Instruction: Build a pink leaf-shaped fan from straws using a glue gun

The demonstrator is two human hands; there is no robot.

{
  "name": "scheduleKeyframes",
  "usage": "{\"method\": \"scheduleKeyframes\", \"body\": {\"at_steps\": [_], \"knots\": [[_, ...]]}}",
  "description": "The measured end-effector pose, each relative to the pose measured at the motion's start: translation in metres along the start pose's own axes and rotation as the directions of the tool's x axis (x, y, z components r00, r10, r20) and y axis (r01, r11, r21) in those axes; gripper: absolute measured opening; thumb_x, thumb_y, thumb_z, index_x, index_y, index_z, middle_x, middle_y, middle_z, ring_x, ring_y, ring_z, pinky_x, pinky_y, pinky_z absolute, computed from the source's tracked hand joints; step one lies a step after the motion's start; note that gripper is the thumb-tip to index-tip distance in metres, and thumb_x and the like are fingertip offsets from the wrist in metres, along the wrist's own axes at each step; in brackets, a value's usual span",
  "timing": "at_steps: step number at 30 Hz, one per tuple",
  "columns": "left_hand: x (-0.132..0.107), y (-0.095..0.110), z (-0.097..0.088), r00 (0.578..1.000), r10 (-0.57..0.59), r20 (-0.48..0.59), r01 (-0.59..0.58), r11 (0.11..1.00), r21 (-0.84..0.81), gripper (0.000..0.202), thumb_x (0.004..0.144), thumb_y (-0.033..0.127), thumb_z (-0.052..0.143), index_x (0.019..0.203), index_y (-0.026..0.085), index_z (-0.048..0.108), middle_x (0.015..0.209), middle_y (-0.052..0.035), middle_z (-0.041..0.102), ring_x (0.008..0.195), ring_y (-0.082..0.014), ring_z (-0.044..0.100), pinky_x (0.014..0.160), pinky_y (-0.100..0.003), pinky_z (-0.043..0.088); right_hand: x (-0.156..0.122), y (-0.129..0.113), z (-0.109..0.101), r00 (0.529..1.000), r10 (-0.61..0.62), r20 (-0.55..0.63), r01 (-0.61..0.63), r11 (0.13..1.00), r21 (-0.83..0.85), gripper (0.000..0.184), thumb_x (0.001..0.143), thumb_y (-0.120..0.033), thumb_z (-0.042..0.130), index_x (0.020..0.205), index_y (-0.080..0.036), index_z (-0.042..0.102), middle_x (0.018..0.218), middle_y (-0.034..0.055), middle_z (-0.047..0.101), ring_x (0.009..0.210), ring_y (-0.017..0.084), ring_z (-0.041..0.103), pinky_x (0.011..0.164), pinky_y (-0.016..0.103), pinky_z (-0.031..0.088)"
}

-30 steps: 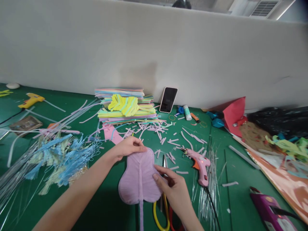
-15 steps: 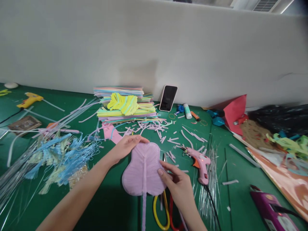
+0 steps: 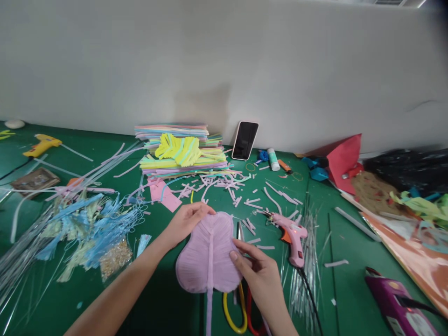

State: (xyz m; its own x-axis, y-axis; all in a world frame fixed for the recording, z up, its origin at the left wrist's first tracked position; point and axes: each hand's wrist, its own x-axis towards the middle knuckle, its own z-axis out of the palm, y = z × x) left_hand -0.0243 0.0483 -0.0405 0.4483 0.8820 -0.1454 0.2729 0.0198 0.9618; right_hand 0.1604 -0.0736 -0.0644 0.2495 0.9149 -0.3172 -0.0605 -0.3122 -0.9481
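Note:
Between my hands is a lilac leaf shape (image 3: 196, 261) with a fuzzy ribbed surface, a raised midrib and a long stem running down. My left hand (image 3: 191, 223) grips its upper left edge, fingers behind and thumb hidden in part. My right hand (image 3: 257, 268) pinches the right edge between thumb and fingers. Under the right hand lie scissors (image 3: 227, 311) with one yellow and one red handle loop, partly covered. To the right rests a pink glue gun (image 3: 296, 238) with an orange trigger, its nozzle pointing left. Lilac offcuts (image 3: 224, 182) are scattered beyond the leaf.
Pipe cleaner bundles (image 3: 171, 132) lie at the back beside a phone (image 3: 245, 141) leaning on the wall. Blue tassels (image 3: 105, 224) and a yellow glue gun (image 3: 42, 145) are on the left. At right are clear sticks (image 3: 308, 289), a purple device (image 3: 399, 303) and red paper (image 3: 345, 163).
The leaf has come slightly down and nearer, and both hands have shifted a little with it. Both keep their hold. The camera view has shifted slightly.

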Motion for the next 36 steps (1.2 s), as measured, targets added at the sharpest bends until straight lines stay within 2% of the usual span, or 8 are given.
{"method": "scheduleKeyframes", "body": {"at_steps": [3,7,9,11,14,20,27,36], "knots": [[-0.003,-0.003,0.003,0.999,-0.020,0.033,0.022,0.999,-0.044,0.025,0.079,0.037,0.066,0.096,0.018,0.067,0.096,-0.0038,0.068,0.091,-0.0204,0.059,0.081,-0.028,0.043,-0.003,0.004,-0.001,1.000,0.005,0.012,-0.005,1.000,0.013,0.039,0.070,-0.044,0.076,0.097,-0.016,0.075,0.088,0.0105,0.075,0.072,0.022,0.069,0.065,0.031,0.057],[-0.007,0.007,0.006,0.999,-0.027,0.023,0.028,0.999,-0.040,0.030,0.076,0.034,0.071,0.100,0.019,0.064,0.096,-0.0025,0.064,0.084,-0.0174,0.058,0.073,-0.026,0.044,0.000,-0.007,-0.014,0.997,-0.050,0.066,0.050,0.999,0.001,0.048,0.072,-0.040,0.076,0.114,-0.019,0.067,0.096,0.0097,0.071,0.070,0.018,0.068,0.062,0.029,0.057],[-0.009,0.019,0.010,0.996,-0.068,0.058,0.073,0.994,-0.076,0.042,0.075,0.038,0.072,0.110,0.020,0.057,0.084,0.0005,0.062,0.070,-0.0144,0.056,0.061,-0.023,0.042,0.008,-0.024,-0.022,0.984,-0.176,0.024,0.177,0.984,-0.037,0.048,0.076,-0.037,0.073,0.121,-0.024,0.061,0.104,0.0086,0.069,0.081,0.019,0.068,0.069,0.030,0.057],[-0.009,0.034,0.015,0.990,-0.101,0.103,0.112,0.988,-0.105,0.049,0.073,0.041,0.073,0.113,0.021,0.053,0.071,0.0047,0.057,0.060,-0.0120,0.051,0.053,-0.021,0.038,0.019,-0.047,-0.029,0.939,-0.342,0.044,0.345,0.929,-0.133,0.030,0.082,-0.032,0.067,0.111,-0.027,0.065,0.108,0.0070,0.067,0.095,0.020,0.065,0.078,0.032,0.055],[-0.009,0.049,0.026,0.992,-0.079,0.102,0.090,0.990,-0.109,0.034,0.073,0.039,0.074,0.096,0.019,0.061,0.069,0.0051,0.054,0.061,-0.0104,0.048,0.055,-0.020,0.037,0.035,-0.079,-0.032,0.849,-0.477,0.228,0.526,0.801,-0.284,0.014,0.084,-0.024,0.062,0.095,-0.026,0.070,0.100,0.0050,0.067,0.094,0.019,0.062,0.078,0.031,0.051],[-0.009,0.052,0.040,0.988,-0.107,0.107,0.130,0.962,-0.239,0.021,0.072,0.034,0.074,0.081,0.016,0.067,0.073,0.0027,0.060,0.071,-0.0122,0.053,0.064,-0.021,0.041,0.046,-0.094,-0.029,0.857,-0.383,0.345,0.492,0.807,-0.326,0.008,0.081,-0.018,0.060,0.080,-0.022,0.068,0.074,0.0009,0.066,0.067,0.014,0.060,0.060,0.026,0.048],[-0.009,0.054,0.038,0.961,-0.253,0.110,0.276,0.880,-0.387,0.022,0.065,0.032,0.080,0.069,0.015,0.067,0.063,0.0042,0.059,0.061,-0.0098,0.052,0.056,-0.019,0.041,0.045,-0.086,-0.030,0.854,-0.376,0.359,0.480,0.836,-0.267,0.008,0.080,-0.019,0.063,0.084,-0.022,0.068,0.080,0.0010,0.068,0.073,0.013,0.063,0.065,0.024,0.050],[-0.010,0.054,0.037,0.967,-0.246,0.062,0.251,0.892,-0.377,0.017,0.065,0.030,0.080,0.068,0.017,0.070,0.062,0.0049,0.062,0.060,-0.0084,0.053,0.055,-0.017,0.041,0.045,-0.090,-0.029,0.841,-0.331,0.428,0.498,0.784,-0.370,0.011,0.082,-0.018,0.059,0.089,-0.023,0.065,0.082,0.0003,0.066,0.072,0.014,0.060,0.064,0.026,0.048]]}}
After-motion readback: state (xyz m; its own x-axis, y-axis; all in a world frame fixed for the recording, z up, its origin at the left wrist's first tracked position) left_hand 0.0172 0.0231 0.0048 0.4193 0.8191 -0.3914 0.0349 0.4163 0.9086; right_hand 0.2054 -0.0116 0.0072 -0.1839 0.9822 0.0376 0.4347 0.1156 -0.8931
